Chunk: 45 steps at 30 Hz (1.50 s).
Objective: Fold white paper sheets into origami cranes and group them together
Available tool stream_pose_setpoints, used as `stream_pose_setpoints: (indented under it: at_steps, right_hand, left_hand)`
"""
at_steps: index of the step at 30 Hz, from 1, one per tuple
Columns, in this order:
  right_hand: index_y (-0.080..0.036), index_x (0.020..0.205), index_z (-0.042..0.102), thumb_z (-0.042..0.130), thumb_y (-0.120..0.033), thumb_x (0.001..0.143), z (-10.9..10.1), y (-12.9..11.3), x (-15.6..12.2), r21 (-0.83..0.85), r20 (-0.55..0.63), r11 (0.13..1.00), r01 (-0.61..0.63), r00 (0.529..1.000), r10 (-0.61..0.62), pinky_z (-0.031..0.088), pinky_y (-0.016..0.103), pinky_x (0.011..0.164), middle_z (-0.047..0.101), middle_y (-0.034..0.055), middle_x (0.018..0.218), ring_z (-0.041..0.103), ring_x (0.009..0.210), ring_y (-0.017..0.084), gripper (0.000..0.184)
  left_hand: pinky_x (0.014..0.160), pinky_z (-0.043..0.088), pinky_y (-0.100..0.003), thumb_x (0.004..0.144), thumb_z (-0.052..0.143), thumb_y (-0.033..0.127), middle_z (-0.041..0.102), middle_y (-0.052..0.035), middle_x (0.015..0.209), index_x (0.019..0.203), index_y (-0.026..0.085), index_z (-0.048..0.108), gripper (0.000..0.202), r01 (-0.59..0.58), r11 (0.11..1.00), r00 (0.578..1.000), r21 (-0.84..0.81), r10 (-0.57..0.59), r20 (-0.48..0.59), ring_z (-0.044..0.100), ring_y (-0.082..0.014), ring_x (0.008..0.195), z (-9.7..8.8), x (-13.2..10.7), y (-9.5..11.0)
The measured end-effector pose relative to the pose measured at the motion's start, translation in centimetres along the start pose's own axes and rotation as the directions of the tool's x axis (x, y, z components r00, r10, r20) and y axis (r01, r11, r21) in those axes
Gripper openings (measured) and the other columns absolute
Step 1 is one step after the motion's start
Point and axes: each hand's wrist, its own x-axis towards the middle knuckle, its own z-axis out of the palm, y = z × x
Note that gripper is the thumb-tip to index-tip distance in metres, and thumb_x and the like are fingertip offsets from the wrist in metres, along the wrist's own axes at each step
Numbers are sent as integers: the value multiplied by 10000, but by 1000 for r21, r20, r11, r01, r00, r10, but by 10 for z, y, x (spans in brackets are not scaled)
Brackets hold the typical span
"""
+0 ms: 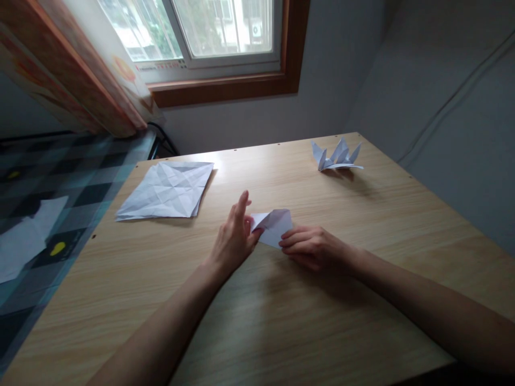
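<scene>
Folded paper [277, 221] is mid-counter, between both hands. Plain white, thin, matte; crisp straight edges on the right, top layer bowed up into a curved flap on the left, so not pressed flat.

Left hand [235, 236]: grip nearly closed, thumb and fingers on the paper's left end at the raised flap; index finger sticks up, clear of the sheet. Right hand [309, 245]: fingers together and bent, tips closed over the right near edge of the same piece; thumb mostly hidden, so exact pinch unclear.

Counter [249, 332]: pale wood-grain board, smooth, slight sheen on the far side toward the window [229, 29], small dark holes along its far and left edges.

Far left on it: stack of creased sheets [169, 190], white, roughly square, edges slightly out of line, top sheet showing a star-like grid of fold lines. Far right: origami figures [341, 155], white, sharp upright points and flat spread wings, close together; count unclear, they overlap.

Left of the counter, lower: checked cloth [20, 319], dark and blue-grey squares, with loose paper [24, 241] lying on it. Curtain [76, 59] above: orange-brown folds, sheer floral edge.
</scene>
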Motion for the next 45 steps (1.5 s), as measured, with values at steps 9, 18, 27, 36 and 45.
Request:
stream_pose_setpoints:
  at_steps: [9,18,27,36,45]
  right_hand:
    - [-153,921,731,582,-187,869,-2,-4,-1,45,44,999,-29,999,27,573,344,891,752,94,1023,680,999,190,161]
    - [-106,1121,671,510,-116,794,1,-18,4,-76,214,997,20,977,-3,508,363,1014,695,101,1194,604,1161,220,365]
    - [1,1309,521,419,-162,945,13,-33,18,-343,132,918,-201,957,259,428,439,1103,553,238,1348,499,1292,296,412]
    - [-11,1213,591,464,-82,908,8,-24,15,-311,123,930,-197,962,244,527,455,993,582,263,1286,600,1166,296,338]
    - [-66,1190,618,461,-68,945,-13,-13,15,-576,244,804,147,970,-3,499,486,1010,653,199,1221,617,1133,290,291]
  left_hand:
    - [557,397,-229,835,592,289,559,13,631,664,162,592,213,228,974,974,17,-227,-23,496,-111,567,-8,12,-3]
    - [530,366,-247,985,350,381,532,-6,603,623,174,521,451,171,985,979,-13,-172,-109,486,-128,542,-11,11,1]
    - [736,497,-310,915,550,269,688,-61,887,992,173,614,139,-458,885,882,79,442,166,629,-176,785,-14,5,11]
    - [946,508,-407,958,496,301,681,-105,1103,1083,168,589,204,-404,915,856,1,378,352,637,-236,1081,-11,7,13]
    - [1065,433,-431,952,507,309,645,-104,1222,958,177,639,186,-428,904,824,20,381,420,579,-252,1197,-11,2,8]
